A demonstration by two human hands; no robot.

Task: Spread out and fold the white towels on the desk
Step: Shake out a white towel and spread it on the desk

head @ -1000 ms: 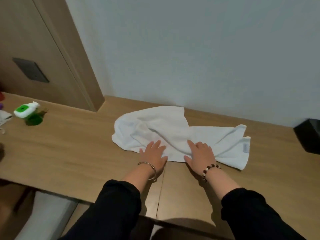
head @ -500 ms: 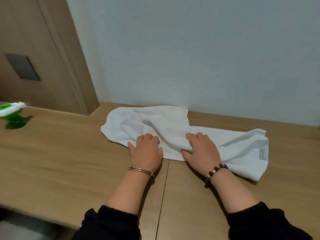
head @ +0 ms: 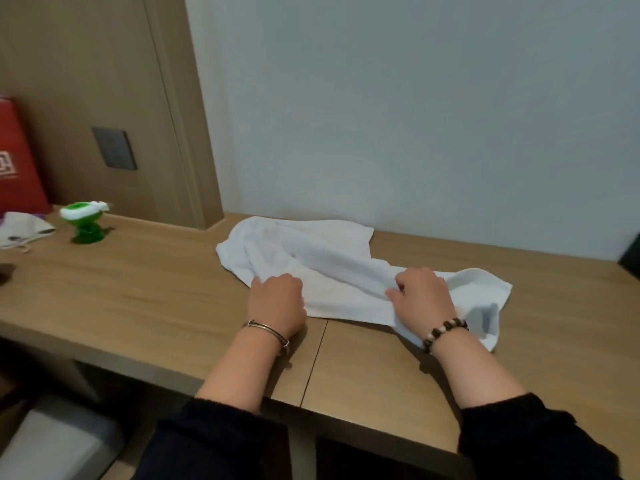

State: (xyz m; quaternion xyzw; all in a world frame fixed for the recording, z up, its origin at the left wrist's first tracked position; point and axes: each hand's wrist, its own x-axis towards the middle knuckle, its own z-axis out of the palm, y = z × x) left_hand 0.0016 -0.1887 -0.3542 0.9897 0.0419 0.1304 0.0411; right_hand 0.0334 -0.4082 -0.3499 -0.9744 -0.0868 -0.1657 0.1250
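A white towel [head: 322, 258] lies crumpled across the wooden desk [head: 138, 299], close to the back wall. My left hand [head: 277, 303] has its fingers curled over the towel's near edge, left of the desk seam. My right hand [head: 424, 296] pinches a ridge of the towel near its right end. A grey label [head: 488, 318] shows at the towel's right corner, beside my right wrist. Both wrists wear bracelets.
A green and white bottle [head: 85, 220] stands at the desk's left rear. Beside it lie a white cloth bag [head: 24, 228] and a red box [head: 17, 161]. A dark object [head: 630, 258] sits at the far right edge. A grey seat [head: 59, 445] shows below the desk.
Both hands went from lying flat on the towel to curling and gripping it. My right hand has shifted right along the towel. The view swung left.
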